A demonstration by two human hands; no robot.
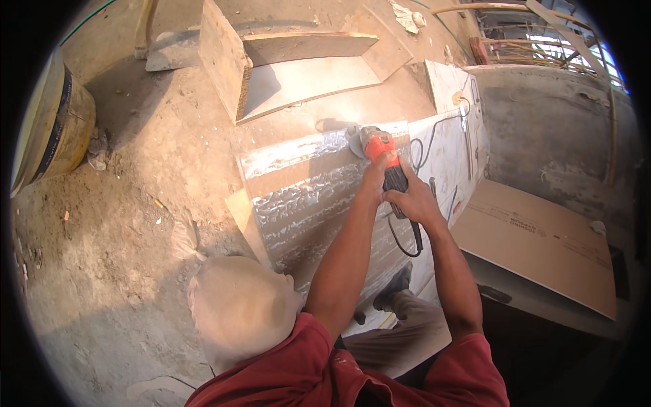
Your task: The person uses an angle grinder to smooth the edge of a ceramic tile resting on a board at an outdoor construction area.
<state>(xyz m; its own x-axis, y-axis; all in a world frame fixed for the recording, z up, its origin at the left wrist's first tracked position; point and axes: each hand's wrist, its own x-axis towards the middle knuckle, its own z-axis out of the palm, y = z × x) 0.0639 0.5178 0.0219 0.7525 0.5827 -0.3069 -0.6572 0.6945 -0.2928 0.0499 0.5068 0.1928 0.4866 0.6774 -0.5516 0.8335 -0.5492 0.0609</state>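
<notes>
Both my hands are closed around a red and black angle grinder (381, 148). My left hand (375, 179) grips the near part of its red housing. Farther back, my right hand (416, 198) wraps the black body, with the cord trailing down from the rear end. The disc (354, 143) is at the far edge of a brown board (325, 168) with silvery, crinkled strips; whether it touches the board I cannot tell. The board lies in front of me, over a pale panel (434, 132).
Beyond the board stand wooden planks and panels (302, 81). A large bucket (74, 125) is at the far left. On the right, a brown sheet (536, 237) leans near a grey wall (556, 122). The black cord (437, 129) loops across the pale panel.
</notes>
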